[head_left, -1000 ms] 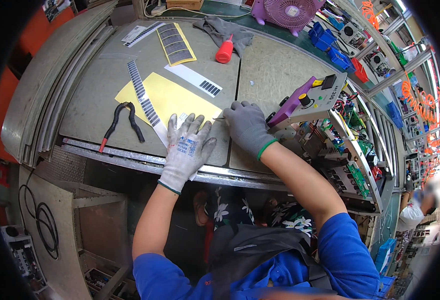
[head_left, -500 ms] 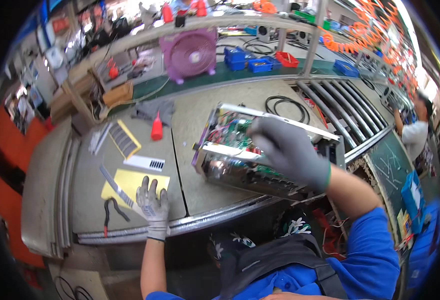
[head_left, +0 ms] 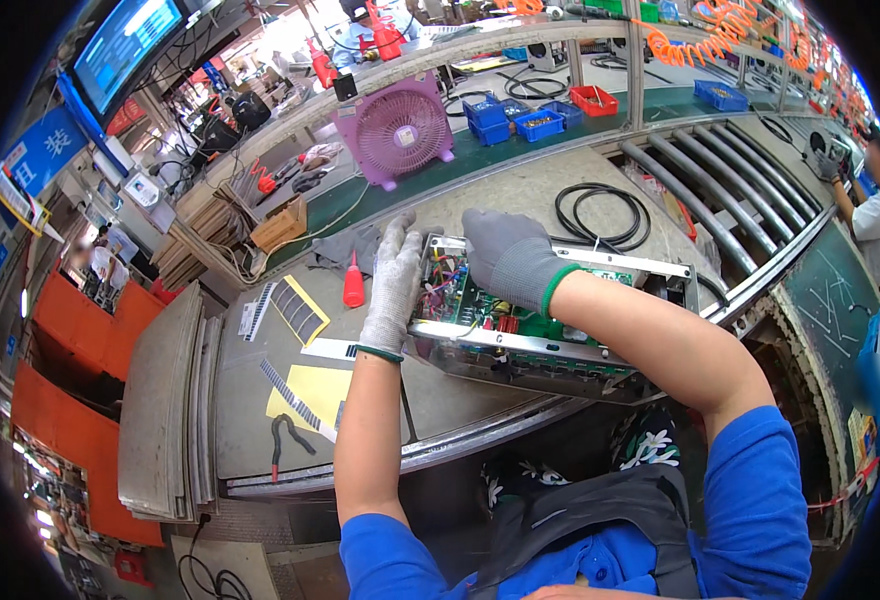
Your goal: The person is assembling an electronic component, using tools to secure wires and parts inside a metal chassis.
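Note:
An open metal chassis [head_left: 560, 335] with green circuit boards, wires and pale side rails lies on the bench in front of me. My left hand [head_left: 392, 285], in a whitish glove, lies along the chassis's left end with its fingers stretched out. Over the left part of the boards is my right hand [head_left: 510, 258], in a grey glove. Its fingers are bent together and point down near the far rail; the fingertips and whatever they pinch are hidden. A red squeeze bottle [head_left: 354, 284] stands just left of my left hand.
Left on the bench lie a yellow sheet [head_left: 310, 388], label strips [head_left: 288, 392], a yellow-edged label sheet [head_left: 300, 312] and dark-handled pliers [head_left: 290, 440]. Behind the chassis are a coiled black cable [head_left: 605, 215], steel rollers [head_left: 725, 195], a purple fan [head_left: 400, 135] and blue bins [head_left: 540, 124]. A co-worker stands far right.
My left hand has left the yellow sheet and moved up and right to the chassis's left end. My right hand has shifted to the boards' left part. The view has turned left.

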A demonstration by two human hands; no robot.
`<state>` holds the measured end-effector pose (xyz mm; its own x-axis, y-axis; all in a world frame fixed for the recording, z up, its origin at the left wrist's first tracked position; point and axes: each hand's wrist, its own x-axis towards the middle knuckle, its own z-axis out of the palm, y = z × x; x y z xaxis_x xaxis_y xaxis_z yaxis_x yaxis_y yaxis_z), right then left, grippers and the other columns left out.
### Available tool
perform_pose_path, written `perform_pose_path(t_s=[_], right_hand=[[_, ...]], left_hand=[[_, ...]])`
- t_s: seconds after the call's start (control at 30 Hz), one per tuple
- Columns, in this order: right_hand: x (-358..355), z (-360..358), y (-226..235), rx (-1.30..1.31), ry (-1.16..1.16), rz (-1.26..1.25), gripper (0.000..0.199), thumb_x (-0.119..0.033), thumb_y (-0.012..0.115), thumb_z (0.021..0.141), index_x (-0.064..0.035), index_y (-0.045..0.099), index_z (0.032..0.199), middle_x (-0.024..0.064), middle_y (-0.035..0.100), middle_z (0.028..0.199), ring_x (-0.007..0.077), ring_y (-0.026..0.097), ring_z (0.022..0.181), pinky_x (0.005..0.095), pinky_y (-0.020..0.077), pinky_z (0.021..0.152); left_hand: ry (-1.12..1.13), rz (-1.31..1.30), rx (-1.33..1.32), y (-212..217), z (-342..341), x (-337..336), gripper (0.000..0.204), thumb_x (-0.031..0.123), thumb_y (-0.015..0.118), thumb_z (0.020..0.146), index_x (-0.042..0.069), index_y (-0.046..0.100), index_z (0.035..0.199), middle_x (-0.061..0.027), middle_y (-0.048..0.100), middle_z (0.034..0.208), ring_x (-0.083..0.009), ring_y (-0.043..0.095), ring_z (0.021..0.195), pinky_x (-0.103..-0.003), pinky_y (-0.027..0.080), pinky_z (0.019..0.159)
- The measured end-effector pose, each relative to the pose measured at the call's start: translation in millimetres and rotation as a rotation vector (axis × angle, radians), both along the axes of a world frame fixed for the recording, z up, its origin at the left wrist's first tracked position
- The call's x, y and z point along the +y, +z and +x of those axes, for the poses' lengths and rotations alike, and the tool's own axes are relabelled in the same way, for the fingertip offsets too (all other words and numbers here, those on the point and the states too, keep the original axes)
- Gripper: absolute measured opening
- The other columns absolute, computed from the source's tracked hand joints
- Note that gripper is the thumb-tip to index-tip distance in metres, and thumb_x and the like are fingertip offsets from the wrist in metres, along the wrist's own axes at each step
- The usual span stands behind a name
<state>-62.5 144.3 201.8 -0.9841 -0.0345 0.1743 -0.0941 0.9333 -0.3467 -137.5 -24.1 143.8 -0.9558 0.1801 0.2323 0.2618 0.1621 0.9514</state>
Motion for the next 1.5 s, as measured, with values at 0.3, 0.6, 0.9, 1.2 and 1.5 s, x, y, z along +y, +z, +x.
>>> perform_pose_path(t_s=[0.3, 0.6, 0.9, 1.2, 1.5], right_hand=[[-12, 3, 4, -0.019, 0.023, 0.142, 0.027, -0.014, 0.060, 0.092, -0.0039, 0.058, 0.118, 0.0195, 0.069, 0.111, 0.0372, 0.071, 0.102, 0.0484, 0.0553, 0.089], [38, -23, 4, 0.355, -0.170, -0.146, 0.021, -0.021, 0.055, 0.098, -0.0066, 0.061, 0.112, 0.0197, 0.071, 0.103, 0.0382, 0.070, 0.102, 0.0489, 0.0545, 0.088], [-22, 35, 15, 0.476, 0.436, -0.507, 0.019, -0.014, 0.061, 0.095, 0.0004, 0.064, 0.107, 0.0153, 0.065, 0.083, 0.0213, 0.061, 0.072, 0.0332, 0.0502, 0.072], [-238, 49, -144, -0.235, 0.641, 0.231, 0.025, -0.026, 0.051, 0.099, -0.0104, 0.068, 0.106, 0.0141, 0.069, 0.106, 0.0364, 0.069, 0.095, 0.0503, 0.0533, 0.080], [-281, -11, -208, -0.090, 0.599, 0.230, 0.019, -0.019, 0.059, 0.092, -0.0115, 0.070, 0.105, 0.0131, 0.069, 0.102, 0.0339, 0.068, 0.099, 0.0481, 0.0517, 0.086]], left_hand=[[-0.041, -0.190, 0.075, 5, -1, 4, 0.057, 0.020, 0.064, 0.095, 0.002, 0.044, 0.145, -0.0128, 0.068, 0.114, -0.0198, 0.065, 0.099, -0.032, 0.052, 0.086], [0.034, -0.339, 0.114, 5, -12, 13, 0.051, 0.032, 0.070, 0.093, 0.000, 0.057, 0.131, -0.0103, 0.070, 0.095, -0.0189, 0.066, 0.086, -0.034, 0.052, 0.076], [0.866, -0.213, 0.322, -119, 56, -213, 0.039, 0.024, 0.052, 0.102, -0.003, 0.057, 0.131, -0.0203, 0.064, 0.128, -0.0354, 0.061, 0.118, -0.042, 0.049, 0.100], [0.683, -0.956, 0.118, -215, 179, -268, 0.050, 0.029, 0.064, 0.091, 0.012, 0.059, 0.138, -0.0114, 0.065, 0.128, -0.0288, 0.056, 0.125, -0.050, 0.025, 0.120], [0.667, -1.076, 0.263, -216, 178, -271, 0.036, 0.028, 0.064, 0.090, 0.016, 0.070, 0.123, -0.0070, 0.062, 0.131, -0.0273, 0.050, 0.132, -0.053, 0.023, 0.119]])
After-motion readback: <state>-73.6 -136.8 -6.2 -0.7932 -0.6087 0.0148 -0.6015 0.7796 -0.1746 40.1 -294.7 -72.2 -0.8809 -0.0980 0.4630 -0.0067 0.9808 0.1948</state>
